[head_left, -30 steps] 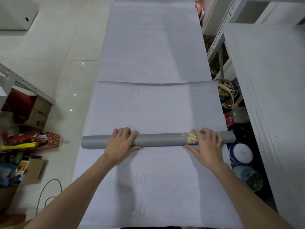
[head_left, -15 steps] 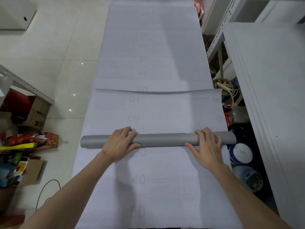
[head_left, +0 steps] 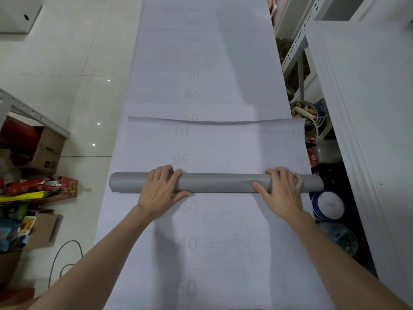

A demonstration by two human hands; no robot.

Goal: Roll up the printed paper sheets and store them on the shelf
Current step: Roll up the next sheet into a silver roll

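Note:
A grey paper roll [head_left: 219, 185] lies crosswise on a long pale printed sheet [head_left: 223, 148] spread on the floor. My left hand [head_left: 159, 191] is curled over the roll left of its middle. My right hand [head_left: 281, 193] covers it near the right end. Both thumbs rest on the near side, on the flat paper. The sheet's free far edge lies a little beyond the roll, over a second printed sheet [head_left: 201, 63] that runs on to the top of the view. Faint numbers show on both sheets.
A metal shelf frame [head_left: 295, 48] and a white cabinet [head_left: 368, 108] line the right side, with a bowl [head_left: 305, 111] and a white lidded tub [head_left: 327, 205] on the floor beside the paper. Cardboard boxes [head_left: 44, 148], packets and a cable [head_left: 62, 260] lie at the left.
The roll has turned under my hands: the gold pattern near my right hand has rolled out of sight. The top sheet's far edge has drawn closer to the roll.

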